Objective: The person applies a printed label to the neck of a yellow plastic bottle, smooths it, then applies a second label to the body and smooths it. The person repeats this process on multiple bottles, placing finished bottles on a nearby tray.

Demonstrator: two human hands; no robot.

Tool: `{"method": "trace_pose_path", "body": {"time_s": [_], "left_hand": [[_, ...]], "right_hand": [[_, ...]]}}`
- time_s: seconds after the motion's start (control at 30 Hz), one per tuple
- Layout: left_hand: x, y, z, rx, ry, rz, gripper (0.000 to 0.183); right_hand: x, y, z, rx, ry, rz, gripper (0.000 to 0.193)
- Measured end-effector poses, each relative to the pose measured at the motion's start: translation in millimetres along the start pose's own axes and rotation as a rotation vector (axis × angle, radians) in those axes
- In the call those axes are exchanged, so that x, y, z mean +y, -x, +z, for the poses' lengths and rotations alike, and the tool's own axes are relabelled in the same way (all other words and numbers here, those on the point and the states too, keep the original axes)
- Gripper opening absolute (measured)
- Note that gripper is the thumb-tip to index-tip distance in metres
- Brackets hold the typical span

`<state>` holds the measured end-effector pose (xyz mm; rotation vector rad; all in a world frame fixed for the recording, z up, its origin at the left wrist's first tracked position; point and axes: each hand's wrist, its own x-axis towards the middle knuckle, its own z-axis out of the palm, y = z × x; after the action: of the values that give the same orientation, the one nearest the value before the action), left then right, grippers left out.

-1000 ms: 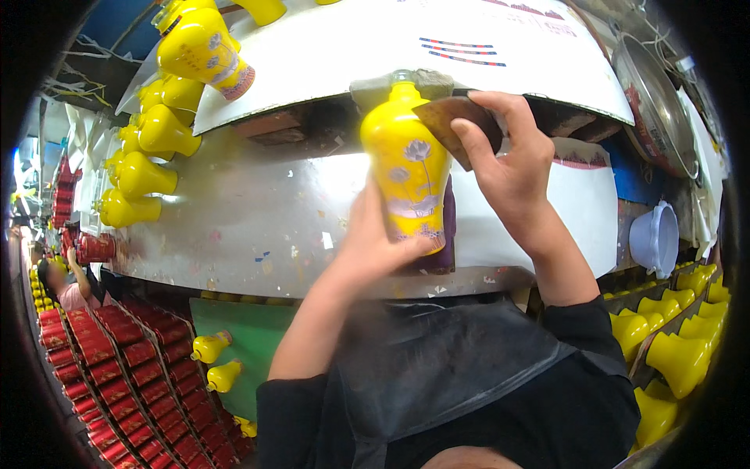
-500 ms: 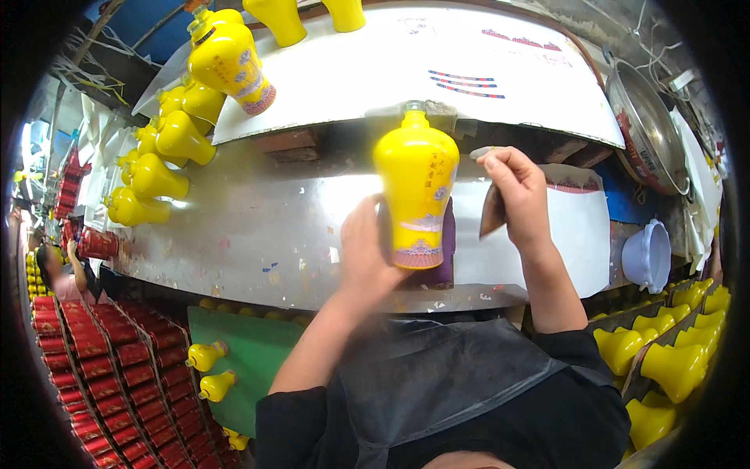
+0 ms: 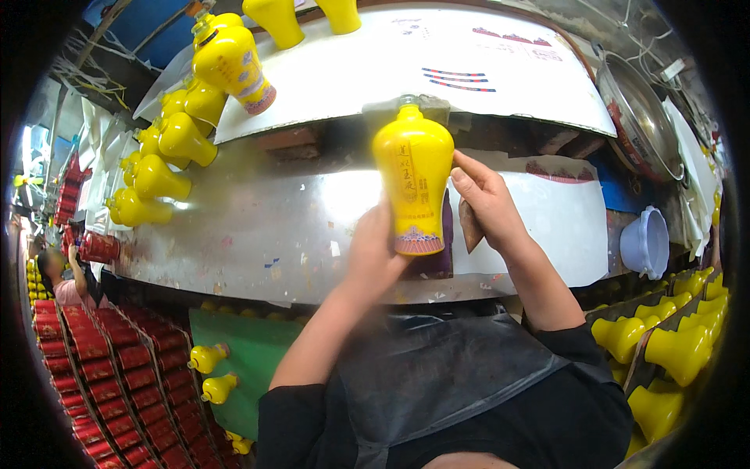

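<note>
A glossy yellow bottle (image 3: pixel 412 176) with printed lettering and a patterned pink-and-blue base band is in front of me, its clear neck pointing away, next to a grey pad (image 3: pixel 437 109). My left hand (image 3: pixel 373 254), blurred by motion, grips the bottle's lower left side, its fingertips partly hidden. At the bottle's right shoulder, the thumb and index finger of my right hand (image 3: pixel 488 199) touch or nearly touch the surface. Tucked in the right hand's other fingers is a brown, pointed flat piece (image 3: pixel 469 225), like a scraper. Something purple (image 3: pixel 447 242) lies partly hidden beneath the bottle.
Several yellow bottles (image 3: pixel 183 141) stand or lie at the far left. A white board (image 3: pixel 328 86) carries thin decal strips (image 3: pixel 458 80). A decal sheet (image 3: pixel 547 234), purple basin (image 3: pixel 644 242) and metal pan (image 3: pixel 637 117) are right. Red boxes (image 3: pixel 117 375) and another person (image 3: pixel 70 285) are left.
The bottle has turned about its length, showing a different printed side. My right hand has moved left to the bottle, and the pale decal piece at its fingertips no longer shows.
</note>
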<state>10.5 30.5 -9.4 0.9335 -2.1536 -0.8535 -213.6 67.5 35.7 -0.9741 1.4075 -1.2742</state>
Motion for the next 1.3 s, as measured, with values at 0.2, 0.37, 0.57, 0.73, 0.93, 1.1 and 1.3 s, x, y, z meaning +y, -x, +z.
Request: {"method": "trace_pose_path", "body": {"time_s": [0.2,0.37,0.57,0.73,0.93,1.1,1.3], "left_hand": [[-3.6,-0.7,-4.1,0.020,0.080,0.120,0.108],[1.2,-39.6,1.9,0.159,0.344,-0.009,0.109],[9.9,-85.8,12.0,0.167,0.464,-0.235,0.084],[12.6,-84.6,11.8,0.190,0.455,-0.227,0.085],[13.9,-82.4,7.0,0.153,0.374,-0.203,0.088],[13.7,-83.3,6.7,0.156,0.372,-0.173,0.089],[12.1,-83.3,8.3,0.160,0.394,-0.176,0.090]], "right_hand": [[4.4,-7.5,-9.0,-0.090,-0.051,0.147,0.050],[0.2,-21.2,-20.8,0.289,0.220,-0.112,0.029],[-26.8,-43.2,-48.3,0.578,0.847,-0.515,0.027],[-43.7,-77.8,-56.9,0.512,1.238,-0.447,0.025],[-51.3,-93.4,-58.1,0.305,1.491,-0.231,0.027],[-57.7,-90.5,-61.9,0.249,1.462,-0.307,0.027],[-76.6,-99.1,-57.3,0.079,1.520,-0.049,0.034]]}}
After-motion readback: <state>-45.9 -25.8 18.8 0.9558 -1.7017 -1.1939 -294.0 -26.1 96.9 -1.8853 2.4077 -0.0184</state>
